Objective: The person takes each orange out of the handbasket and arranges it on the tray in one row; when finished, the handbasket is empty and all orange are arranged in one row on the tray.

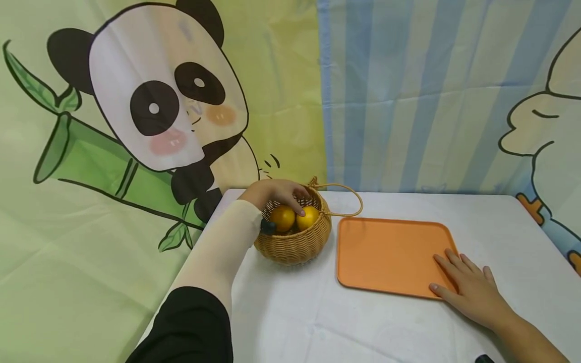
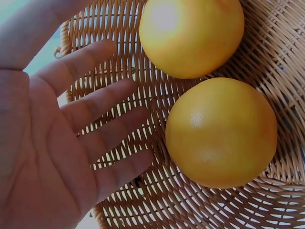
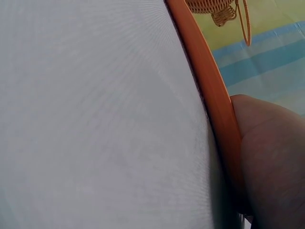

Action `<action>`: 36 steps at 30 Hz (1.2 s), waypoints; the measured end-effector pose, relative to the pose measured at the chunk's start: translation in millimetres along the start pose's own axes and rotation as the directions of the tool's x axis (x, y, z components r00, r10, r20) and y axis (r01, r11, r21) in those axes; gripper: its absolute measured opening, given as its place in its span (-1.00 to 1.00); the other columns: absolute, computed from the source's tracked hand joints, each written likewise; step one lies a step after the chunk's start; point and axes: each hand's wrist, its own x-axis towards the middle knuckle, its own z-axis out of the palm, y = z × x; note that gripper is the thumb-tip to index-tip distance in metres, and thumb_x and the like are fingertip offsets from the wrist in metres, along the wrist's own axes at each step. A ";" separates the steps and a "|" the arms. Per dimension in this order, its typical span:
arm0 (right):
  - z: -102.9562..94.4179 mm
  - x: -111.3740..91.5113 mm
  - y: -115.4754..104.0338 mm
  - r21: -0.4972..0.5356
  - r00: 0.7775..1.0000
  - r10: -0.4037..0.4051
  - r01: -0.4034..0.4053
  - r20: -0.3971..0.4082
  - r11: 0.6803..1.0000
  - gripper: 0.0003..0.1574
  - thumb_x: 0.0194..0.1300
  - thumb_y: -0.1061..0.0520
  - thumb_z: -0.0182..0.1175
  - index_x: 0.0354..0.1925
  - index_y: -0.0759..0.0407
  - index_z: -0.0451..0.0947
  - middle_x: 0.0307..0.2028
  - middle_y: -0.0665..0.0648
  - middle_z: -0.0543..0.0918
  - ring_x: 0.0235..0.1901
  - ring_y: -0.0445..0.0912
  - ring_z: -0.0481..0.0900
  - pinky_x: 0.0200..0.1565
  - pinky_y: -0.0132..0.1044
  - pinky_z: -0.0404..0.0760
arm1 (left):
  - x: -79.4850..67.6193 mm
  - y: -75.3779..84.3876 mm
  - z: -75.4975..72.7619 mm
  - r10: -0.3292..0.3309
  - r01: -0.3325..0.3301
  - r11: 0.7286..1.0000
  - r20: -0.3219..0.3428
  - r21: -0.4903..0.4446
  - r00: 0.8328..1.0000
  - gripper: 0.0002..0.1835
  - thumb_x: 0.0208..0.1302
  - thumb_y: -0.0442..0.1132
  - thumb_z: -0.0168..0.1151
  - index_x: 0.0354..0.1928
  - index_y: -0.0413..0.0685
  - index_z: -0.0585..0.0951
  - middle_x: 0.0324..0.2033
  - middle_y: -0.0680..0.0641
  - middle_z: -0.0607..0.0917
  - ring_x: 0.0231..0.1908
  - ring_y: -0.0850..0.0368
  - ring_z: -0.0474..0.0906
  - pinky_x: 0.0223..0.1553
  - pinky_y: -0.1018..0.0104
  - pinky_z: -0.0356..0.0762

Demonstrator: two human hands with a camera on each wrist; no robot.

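My left hand (image 1: 280, 192) reaches over the rim into a round wicker basket (image 1: 292, 250). Inside lie two round, smooth, yellow-orange oranges (image 2: 221, 133). In the left wrist view the fingers of that hand are spread and fairly straight along the basket wall, beside the oranges and holding neither. From the head, the thumb overlaps the brighter orange (image 1: 308, 218). To the right, my right hand (image 1: 474, 292) rests with extended fingers on the right edge of a flat orange tray (image 1: 386, 257). The right wrist view shows its thumb (image 3: 279, 157) against the tray's rim.
A white cloth (image 1: 290, 312) covers the table under basket and tray. The basket's looped handle (image 1: 358, 199) leans right, above the tray's left corner. Behind the table hangs a printed curtain (image 1: 386, 101) with a panda and stripes. A small dark object (image 1: 484, 358) shows at the bottom edge.
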 end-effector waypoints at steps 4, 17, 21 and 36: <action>-0.4 0.3 -1.3 0.001 1.000 -0.001 0.001 -0.001 1.000 0.16 0.46 -0.46 0.21 0.63 0.24 0.20 0.60 0.54 0.08 0.50 0.60 0.00 0.26 0.76 -0.30 | 2.3 3.9 -0.4 -0.025 0.024 1.000 0.026 0.012 0.999 -0.13 0.30 0.10 0.52 0.59 0.07 0.40 0.56 -0.11 0.37 0.54 -0.14 0.26 0.49 -0.06 0.30; 0.0 0.9 -0.3 -0.001 1.000 0.005 -0.005 -0.001 1.000 0.15 0.46 -0.46 0.21 0.62 0.26 0.22 0.59 0.54 0.10 0.50 0.60 0.02 0.26 0.75 -0.30 | 20.3 0.5 1.9 -0.019 0.013 0.998 0.102 0.062 0.995 -0.07 0.28 0.07 0.55 0.62 0.07 0.34 0.54 -0.17 0.36 0.51 -0.14 0.28 0.47 -0.05 0.34; 0.4 0.7 -0.8 0.000 1.000 0.012 -0.012 0.001 1.000 0.15 0.46 -0.47 0.20 0.63 0.25 0.22 0.60 0.53 0.08 0.51 0.59 0.00 0.26 0.75 -0.32 | 23.5 -1.1 6.3 0.008 -0.010 1.000 0.109 0.014 0.994 -0.07 0.28 0.00 0.58 0.62 0.10 0.33 0.56 -0.17 0.33 0.53 -0.14 0.25 0.49 -0.05 0.29; -1.7 -0.4 -3.5 0.011 1.000 0.014 -0.014 0.002 1.000 0.14 0.47 -0.46 0.20 0.63 0.23 0.21 0.61 0.52 0.07 0.52 0.59 -0.01 0.28 0.74 -0.33 | 39.1 -7.0 18.2 -0.037 0.039 0.999 0.133 -0.009 0.990 -0.04 0.15 0.01 0.68 0.54 0.28 0.36 0.48 -0.17 0.38 0.46 -0.13 0.33 0.42 -0.07 0.39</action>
